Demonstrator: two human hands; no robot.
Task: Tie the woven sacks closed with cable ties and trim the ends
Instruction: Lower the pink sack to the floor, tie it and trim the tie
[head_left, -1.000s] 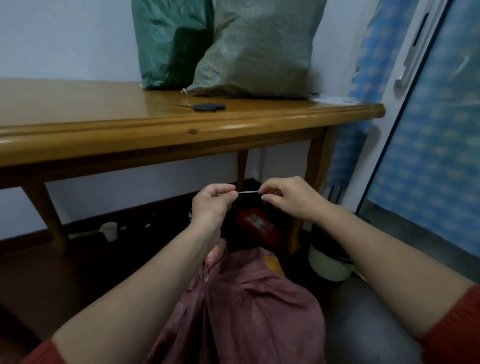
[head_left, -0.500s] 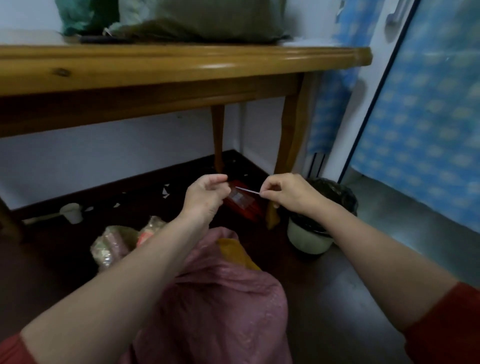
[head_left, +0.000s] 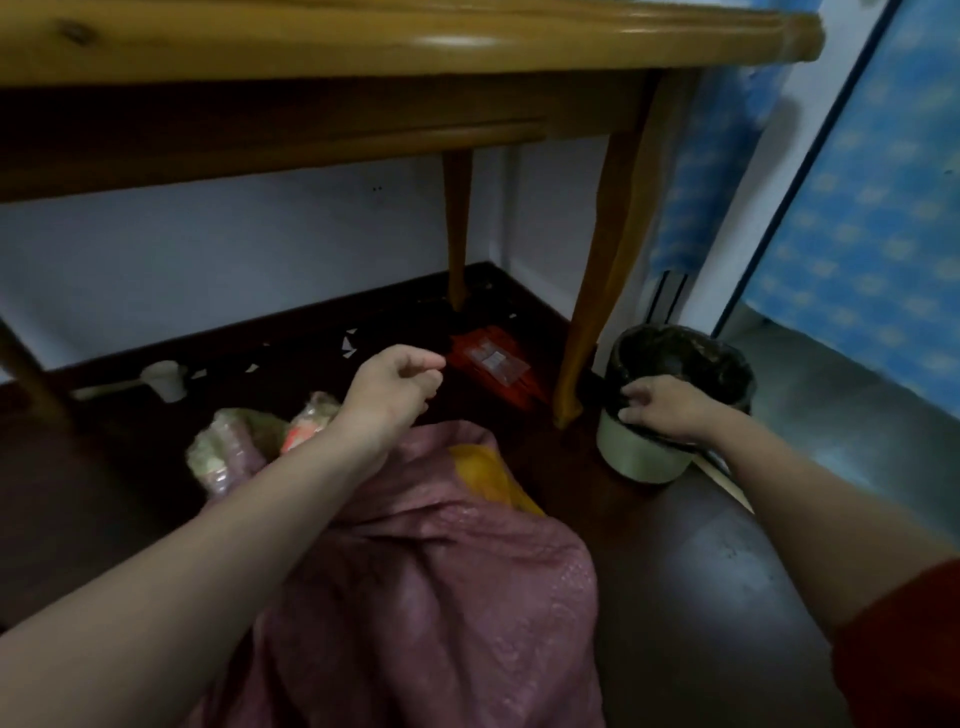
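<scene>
Currently left hand (head_left: 395, 384) curled, grip contents unclear, pink sack (head_left: 441, 597) just below it; right hand (head_left: 670, 410) loose-fingered on bin (head_left: 639, 460) rim.

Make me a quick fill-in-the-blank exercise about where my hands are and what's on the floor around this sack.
1. The right hand touches the rim of the ___, which stands beside a table leg and has a black liner.
2. The red packet lies on the floor ___ the wooden table.
3. The hand nearer the pink woven sack is the ___.

Missing words: bin; under; left hand.
</scene>
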